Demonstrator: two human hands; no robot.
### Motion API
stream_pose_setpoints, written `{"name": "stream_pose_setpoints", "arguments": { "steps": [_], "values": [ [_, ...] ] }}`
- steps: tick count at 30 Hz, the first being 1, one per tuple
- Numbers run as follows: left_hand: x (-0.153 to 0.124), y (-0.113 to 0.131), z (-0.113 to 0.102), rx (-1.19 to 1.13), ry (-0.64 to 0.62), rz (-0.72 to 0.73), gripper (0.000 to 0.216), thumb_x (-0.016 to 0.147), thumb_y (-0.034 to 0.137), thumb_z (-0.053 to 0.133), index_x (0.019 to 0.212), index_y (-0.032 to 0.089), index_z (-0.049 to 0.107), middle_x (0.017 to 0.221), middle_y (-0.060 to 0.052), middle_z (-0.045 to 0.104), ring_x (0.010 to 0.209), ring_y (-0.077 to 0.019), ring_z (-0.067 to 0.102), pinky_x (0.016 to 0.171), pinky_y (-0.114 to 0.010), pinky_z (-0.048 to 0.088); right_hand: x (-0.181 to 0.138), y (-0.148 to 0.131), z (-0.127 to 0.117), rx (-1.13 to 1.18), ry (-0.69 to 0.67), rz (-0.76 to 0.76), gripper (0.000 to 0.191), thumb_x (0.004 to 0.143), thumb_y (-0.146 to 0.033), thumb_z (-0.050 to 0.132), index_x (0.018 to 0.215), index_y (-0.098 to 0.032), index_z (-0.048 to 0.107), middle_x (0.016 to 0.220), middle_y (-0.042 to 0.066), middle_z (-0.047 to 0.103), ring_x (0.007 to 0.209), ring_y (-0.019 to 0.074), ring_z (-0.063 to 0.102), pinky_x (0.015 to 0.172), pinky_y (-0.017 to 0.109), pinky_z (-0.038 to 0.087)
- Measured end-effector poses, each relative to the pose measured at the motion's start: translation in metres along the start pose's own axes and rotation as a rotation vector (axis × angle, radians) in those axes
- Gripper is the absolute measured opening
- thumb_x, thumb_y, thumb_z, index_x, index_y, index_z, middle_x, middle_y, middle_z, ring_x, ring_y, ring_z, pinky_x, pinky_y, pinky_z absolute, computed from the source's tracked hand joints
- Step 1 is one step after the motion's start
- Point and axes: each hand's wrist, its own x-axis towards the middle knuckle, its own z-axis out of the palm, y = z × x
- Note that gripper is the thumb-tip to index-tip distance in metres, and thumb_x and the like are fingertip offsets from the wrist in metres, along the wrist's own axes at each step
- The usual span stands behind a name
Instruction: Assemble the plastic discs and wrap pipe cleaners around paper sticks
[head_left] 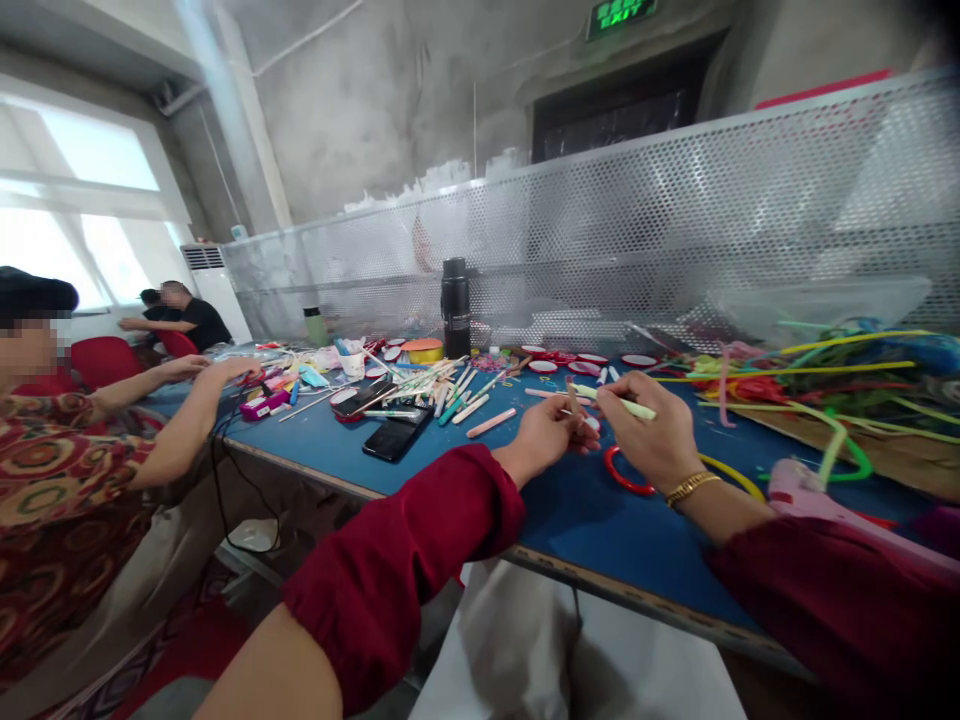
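My right hand (656, 430), with a gold bracelet at its wrist, is closed around a pale yellow-green pen-like stick (637, 409). The stick lies slanted, its far end near the fingers of the other hand. Close by on the left, my left hand (547, 438) pinches something small and thin with a brownish part sticking up; its kind is too small to make out. Both hands are just above the blue tabletop (592, 530). A red ring (626, 478) lies under my right hand. A pink stick (491, 423) rests left of my left hand.
A black bottle (455, 310) stands by the perforated metal screen (600, 240). A phone (394, 437) and several pale sticks lie to the left. Coloured strips (832, 380) and a pink tool, perhaps a glue gun (806, 495), are at right. Another person (97, 430) works at left.
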Motion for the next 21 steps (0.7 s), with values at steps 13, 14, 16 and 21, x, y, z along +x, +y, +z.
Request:
{"name": "stream_pose_setpoints", "arguments": {
  "steps": [13,14,16,21],
  "values": [
    [-0.001,0.002,0.002,-0.028,-0.002,-0.010,0.013,0.091,0.006,0.050,0.092,0.018,0.053,0.067,0.001,0.064,0.054,-0.0117,0.063,0.058,-0.023,0.051,0.001,0.003,0.003,-0.021,0.013,-0.006,0.017,0.083,-0.036,0.059,0.071,-0.023,0.058,0.065,0.005,0.062,0.062,0.0195,0.055,0.065,0.036,0.038],
    [-0.001,0.003,0.002,-0.027,-0.003,-0.006,0.011,0.091,0.007,0.051,0.092,0.018,0.053,0.067,0.001,0.064,0.055,-0.0120,0.064,0.059,-0.023,0.052,0.001,0.004,0.003,-0.020,0.015,-0.005,0.017,0.084,-0.035,0.059,0.072,-0.023,0.058,0.065,0.005,0.063,0.062,0.0193,0.055,0.065,0.036,0.039],
    [-0.003,0.004,0.002,-0.020,-0.002,0.002,0.008,0.092,0.010,0.054,0.092,0.018,0.054,0.068,0.001,0.064,0.056,-0.0128,0.064,0.061,-0.025,0.052,0.001,0.006,0.003,-0.021,0.018,0.001,0.017,0.084,-0.035,0.059,0.072,-0.023,0.059,0.066,0.005,0.064,0.062,0.0190,0.055,0.066,0.035,0.039],
    [-0.004,0.004,0.002,-0.011,-0.010,0.002,0.005,0.092,0.015,0.059,0.094,0.018,0.054,0.070,0.001,0.064,0.056,-0.0122,0.063,0.066,-0.027,0.054,0.001,0.009,0.002,-0.026,0.033,-0.007,0.019,0.082,-0.038,0.058,0.071,-0.023,0.059,0.064,0.002,0.061,0.060,0.0180,0.054,0.062,0.033,0.038]
  ]
}}
